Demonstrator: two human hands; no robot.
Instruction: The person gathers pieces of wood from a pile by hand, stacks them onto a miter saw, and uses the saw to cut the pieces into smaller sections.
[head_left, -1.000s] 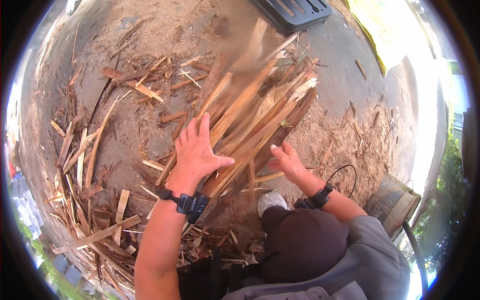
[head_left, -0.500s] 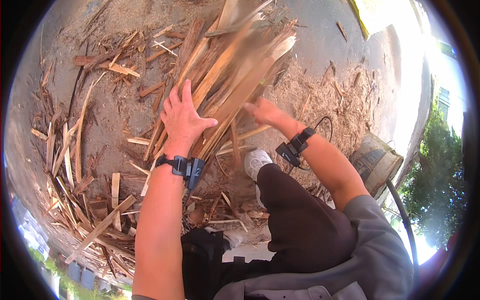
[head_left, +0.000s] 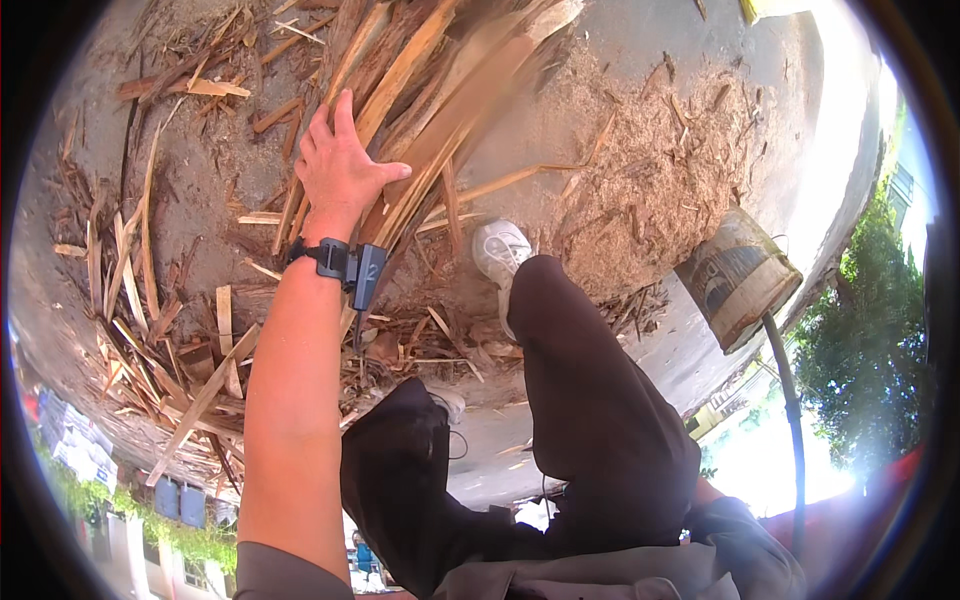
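And here's the left hand point(head_left: 340, 175), fingers spread wide, thumb stretched out, lying over the near end of the split wood slabs point(head_left: 425, 130), which slant up and away across the littered ground point(head_left: 205, 225)! The right hand is out of sight, so no telling its fingers. The slabs look stiff, rough rather than slippery, likely hefty together and splintery; the solid middle, taken from both sides, seems the sounder grip. The count: at least four, though blur muddies the total, plus one tilted bucket point(head_left: 745, 275), one white shoe point(head_left: 502, 255) plainly showing
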